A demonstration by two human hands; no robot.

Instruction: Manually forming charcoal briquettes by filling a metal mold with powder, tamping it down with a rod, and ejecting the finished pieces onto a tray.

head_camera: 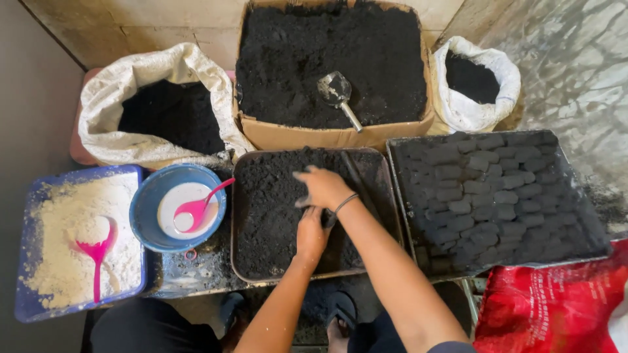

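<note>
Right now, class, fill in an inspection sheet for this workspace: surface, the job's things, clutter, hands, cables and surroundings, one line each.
Surface: low dark work surface, dusted with black powder.
Job's things: middle tray filled with loose black powder.
Clutter: right tray of dark pressed blocks; blue tray of white powder with a pink scoop; blue bowl of white liquid with a pink spoon; cardboard box of black powder with a metal scoop; two white sacks of black powder.
Hands: left hand and right hand both pressed into the middle tray's powder, blackened.
Cables: nothing seen.
Surroundings: tiled wall behind, red bag lower right.
</note>
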